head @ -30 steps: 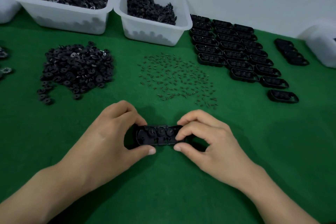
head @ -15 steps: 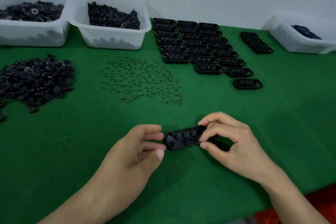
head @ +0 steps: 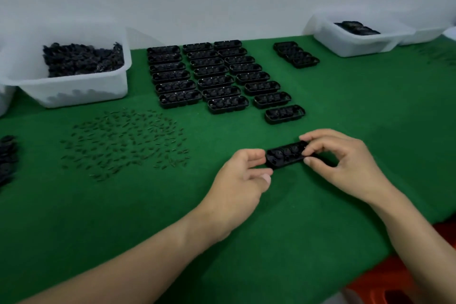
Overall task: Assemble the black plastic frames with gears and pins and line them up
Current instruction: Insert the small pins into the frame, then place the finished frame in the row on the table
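Right hand (head: 345, 165): we pinch the right end of the black plastic frame (head: 283, 157), curled fingers on its far edge and thumb on its near edge.
Left hand (head: 240, 175): fingers loosely curled and holding nothing; the fingertips sit just at the frame's left end, and we cannot tell whether they touch it.
Frame position: between our two hands, slanting up toward the right hand, with round gears seated inside. We cannot tell whether it rests on the green felt (head: 98, 229) or hangs just above it.
Finished frames (head: 217, 74): beyond both hands, in three columns. The nearest frame (head: 285, 114) lies just beyond the right hand's knuckles.
Loose pins (head: 123, 140): scattered to the left of the left hand.
Gear tub (head: 81, 61): well beyond the left hand, further left.
Step, as we judge it: carrying the filled frame over to join the columns.
Risk, tipping: we grip one end only, so the free end could sag and shed gears or pins.
Risk, seating: we cannot see the pins here. An unseated one could drop out in transit.
Risk, lining up: setting down too close could nudge the nearest frame askew.
Risk, pins: the left hand swinging back could sweep the scatter wider.
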